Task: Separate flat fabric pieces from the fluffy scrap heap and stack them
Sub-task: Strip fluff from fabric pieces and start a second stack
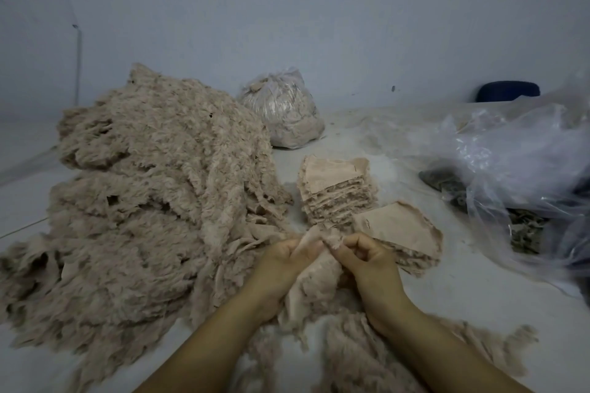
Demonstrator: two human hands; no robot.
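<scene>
A big heap of beige fluffy scraps (143,201) fills the left half of the floor. To its right stands a tall stack of flat beige pieces (335,191), with a lower stack (402,233) leaning beside it. Both hands hold one fluffy fabric piece (314,277) in front of the stacks. My left hand (284,268) pinches its top edge from the left. My right hand (367,262) pinches the same edge from the right, fingers curled. The piece hangs down between my wrists.
A tied clear bag of beige scraps (284,112) sits at the back by the wall. Loose clear plastic sheeting (517,156) with dark material under it covers the right. More fluffy scraps (367,360) lie under my forearms. A dark blue object (507,91) stands far right.
</scene>
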